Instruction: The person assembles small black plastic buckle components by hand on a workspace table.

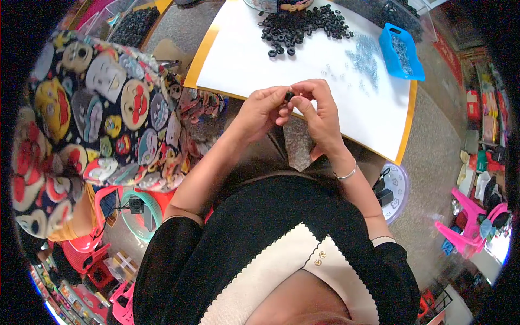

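Above my lap, at the table's near edge, my two hands meet fingertip to fingertip. My left hand (257, 112) is closed, pinching a small black ring (289, 96) between thumb and fingers. Against the other side of that ring, the thumb and fingers of my right hand (322, 116) are pinched together; whatever they hold is too small to make out. Beyond the hands, a heap of similar black rings (292, 33) lies on a white sheet (233, 62). Small clear pieces (364, 60) are scattered to its right, beside a blue scoop-shaped tray (413, 69) holding more of them.
Yellow edging (190, 77) borders the table. A round tin stands at its far side. At left sits another person in a patterned garment (103, 108), near a clear bin of black parts (132, 30). Pink stools (466, 222) and baskets stand on the floor.
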`<action>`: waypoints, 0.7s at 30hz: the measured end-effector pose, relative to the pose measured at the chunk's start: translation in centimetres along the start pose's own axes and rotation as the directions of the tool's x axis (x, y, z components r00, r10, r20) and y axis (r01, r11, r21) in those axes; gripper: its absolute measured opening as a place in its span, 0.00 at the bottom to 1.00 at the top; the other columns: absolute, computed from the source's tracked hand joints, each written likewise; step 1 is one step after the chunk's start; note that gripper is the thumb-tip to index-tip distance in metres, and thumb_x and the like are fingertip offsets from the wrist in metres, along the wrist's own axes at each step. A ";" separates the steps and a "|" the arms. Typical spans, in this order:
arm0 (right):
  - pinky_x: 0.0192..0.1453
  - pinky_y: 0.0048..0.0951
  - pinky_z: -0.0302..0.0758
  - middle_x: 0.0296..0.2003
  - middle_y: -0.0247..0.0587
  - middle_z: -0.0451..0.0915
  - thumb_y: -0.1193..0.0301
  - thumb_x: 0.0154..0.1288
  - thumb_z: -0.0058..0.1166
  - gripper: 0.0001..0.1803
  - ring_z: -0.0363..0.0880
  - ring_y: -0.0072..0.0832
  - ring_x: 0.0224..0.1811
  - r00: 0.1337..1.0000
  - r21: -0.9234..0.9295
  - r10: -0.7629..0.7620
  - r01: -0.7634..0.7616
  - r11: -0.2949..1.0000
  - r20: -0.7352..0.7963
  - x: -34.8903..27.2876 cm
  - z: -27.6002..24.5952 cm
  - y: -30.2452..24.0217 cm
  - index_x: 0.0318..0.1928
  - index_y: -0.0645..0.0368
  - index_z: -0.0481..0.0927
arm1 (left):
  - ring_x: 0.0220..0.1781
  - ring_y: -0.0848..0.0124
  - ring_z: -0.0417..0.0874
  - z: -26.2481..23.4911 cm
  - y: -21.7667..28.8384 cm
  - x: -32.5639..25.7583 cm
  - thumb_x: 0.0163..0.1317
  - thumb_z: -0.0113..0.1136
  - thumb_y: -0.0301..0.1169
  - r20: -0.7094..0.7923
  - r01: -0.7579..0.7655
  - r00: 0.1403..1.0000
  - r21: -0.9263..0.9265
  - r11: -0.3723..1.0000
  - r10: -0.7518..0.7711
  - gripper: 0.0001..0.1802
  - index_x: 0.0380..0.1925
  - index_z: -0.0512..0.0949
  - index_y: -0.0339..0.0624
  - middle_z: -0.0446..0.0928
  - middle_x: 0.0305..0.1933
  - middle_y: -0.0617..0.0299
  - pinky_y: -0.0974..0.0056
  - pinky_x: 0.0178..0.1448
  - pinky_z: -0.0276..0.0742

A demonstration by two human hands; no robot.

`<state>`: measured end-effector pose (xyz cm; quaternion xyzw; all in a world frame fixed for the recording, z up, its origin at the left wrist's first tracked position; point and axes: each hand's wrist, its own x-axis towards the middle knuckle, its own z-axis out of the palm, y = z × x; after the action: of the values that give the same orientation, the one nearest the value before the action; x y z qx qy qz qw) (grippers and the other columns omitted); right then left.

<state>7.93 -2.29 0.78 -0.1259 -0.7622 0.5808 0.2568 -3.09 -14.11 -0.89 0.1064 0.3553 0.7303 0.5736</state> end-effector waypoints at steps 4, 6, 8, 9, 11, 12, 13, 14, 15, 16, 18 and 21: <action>0.52 0.29 0.71 0.42 0.41 0.71 0.76 0.58 0.55 0.13 0.72 0.29 0.48 0.999 -0.006 -0.026 0.026 1.000 0.021 -0.2 0.6 -0.3 0.44 0.60 0.78 | 0.25 0.81 0.68 1.7 0.2 -0.6 0.70 0.49 0.39 -0.189 -0.006 0.982 0.070 0.998 0.019 0.17 0.46 0.75 0.36 0.74 0.30 0.67 0.76 0.26 0.61; 0.53 0.30 0.71 0.43 0.41 0.72 0.75 0.58 0.55 0.14 0.72 0.31 0.48 0.998 -0.061 -0.050 0.052 0.997 0.040 -0.1 0.6 -0.1 0.46 0.60 0.78 | 0.26 0.81 0.69 1.4 -0.2 -0.5 0.70 0.47 0.38 -0.201 -0.040 0.977 0.149 0.988 0.070 0.16 0.47 0.75 0.36 0.73 0.30 0.68 0.76 0.27 0.61; 0.54 0.30 0.71 0.44 0.41 0.72 0.75 0.57 0.56 0.15 0.72 0.33 0.49 0.996 -0.115 -0.073 0.080 0.990 0.059 -0.1 0.5 0.0 0.47 0.60 0.78 | 0.26 0.82 0.68 1.5 -0.4 -0.5 0.70 0.47 0.37 -0.217 -0.037 0.974 0.160 0.986 0.072 0.16 0.47 0.74 0.36 0.73 0.30 0.68 0.75 0.27 0.62; 0.54 0.30 0.71 0.44 0.42 0.72 0.75 0.57 0.56 0.15 0.73 0.34 0.49 0.996 -0.112 -0.068 0.074 0.991 0.056 0.0 0.5 0.0 0.47 0.60 0.78 | 0.26 0.82 0.67 1.6 -0.4 -0.5 0.70 0.47 0.37 -0.234 -0.036 0.969 0.170 0.985 0.075 0.16 0.48 0.74 0.36 0.73 0.30 0.68 0.75 0.28 0.62; 0.55 0.31 0.71 0.45 0.42 0.73 0.75 0.57 0.57 0.15 0.73 0.34 0.50 0.997 -0.107 -0.064 0.070 0.992 0.052 0.2 0.3 -0.3 0.47 0.60 0.78 | 0.26 0.81 0.67 1.6 -0.3 -0.2 0.70 0.47 0.38 -0.217 -0.049 0.973 0.157 0.986 0.083 0.16 0.48 0.74 0.36 0.73 0.30 0.68 0.75 0.29 0.62; 0.55 0.31 0.72 0.44 0.43 0.73 0.75 0.56 0.57 0.15 0.73 0.35 0.50 1.000 -0.035 -0.014 0.015 0.999 0.028 0.2 0.2 -0.6 0.47 0.60 0.78 | 0.26 0.81 0.67 1.6 -0.3 -0.1 0.70 0.47 0.39 -0.199 -0.061 0.976 0.141 0.988 0.089 0.17 0.47 0.74 0.36 0.72 0.30 0.68 0.75 0.30 0.63; 0.55 0.31 0.72 0.44 0.43 0.74 0.75 0.56 0.58 0.16 0.73 0.35 0.50 0.999 0.037 0.036 -0.037 0.999 0.007 0.3 0.0 -0.7 0.46 0.60 0.79 | 0.26 0.81 0.67 1.4 -0.5 0.0 0.70 0.47 0.39 -0.197 -0.062 0.976 0.143 0.988 0.090 0.17 0.47 0.74 0.36 0.72 0.30 0.68 0.75 0.30 0.63; 0.55 0.31 0.72 0.44 0.43 0.74 0.75 0.56 0.58 0.16 0.73 0.35 0.50 0.999 0.035 0.033 -0.033 0.999 0.003 0.4 -0.3 -0.8 0.46 0.60 0.79 | 0.26 0.80 0.68 1.0 -0.6 0.1 0.70 0.48 0.40 -0.131 -0.070 0.988 0.062 0.996 0.077 0.17 0.47 0.74 0.36 0.72 0.29 0.68 0.74 0.30 0.63; 0.55 0.32 0.71 0.44 0.44 0.74 0.75 0.55 0.57 0.16 0.73 0.36 0.50 1.000 -0.050 -0.024 0.024 0.998 0.009 0.4 -0.5 -0.8 0.46 0.60 0.78 | 0.26 0.80 0.68 1.0 -0.6 0.1 0.70 0.48 0.40 -0.061 -0.070 0.996 -0.018 0.997 0.068 0.18 0.46 0.74 0.36 0.72 0.29 0.69 0.74 0.31 0.63; 0.55 0.33 0.71 0.44 0.44 0.75 0.75 0.55 0.57 0.16 0.72 0.37 0.51 0.997 -0.136 -0.081 0.083 0.987 0.018 0.5 -0.7 -0.8 0.45 0.61 0.78 | 0.26 0.80 0.68 1.0 -0.4 0.2 0.70 0.48 0.40 -0.051 -0.070 0.996 -0.015 0.997 0.069 0.18 0.46 0.74 0.36 0.72 0.29 0.69 0.74 0.31 0.63; 0.55 0.35 0.71 0.44 0.45 0.75 0.75 0.54 0.57 0.15 0.72 0.39 0.50 0.989 -0.243 -0.147 0.148 0.959 0.022 0.2 -0.7 -1.1 0.44 0.61 0.78 | 0.27 0.79 0.69 1.7 -0.1 -0.1 0.68 0.51 0.42 -0.089 -0.045 0.994 0.166 0.985 0.061 0.18 0.45 0.74 0.37 0.72 0.30 0.68 0.74 0.32 0.64; 0.54 0.38 0.70 0.43 0.47 0.74 0.76 0.53 0.56 0.14 0.72 0.43 0.48 0.966 -0.345 -0.247 0.259 0.902 0.077 0.4 -0.9 -0.5 0.42 0.61 0.77 | 0.28 0.79 0.67 1.7 -0.6 -0.3 0.68 0.51 0.42 -0.193 0.032 0.981 0.164 0.986 0.001 0.17 0.44 0.75 0.39 0.71 0.30 0.69 0.73 0.33 0.64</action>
<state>8.10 -1.51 1.49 -0.0606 -0.8676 0.3987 0.2910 -1.58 -13.62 0.00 0.0798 0.4696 0.7005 0.5314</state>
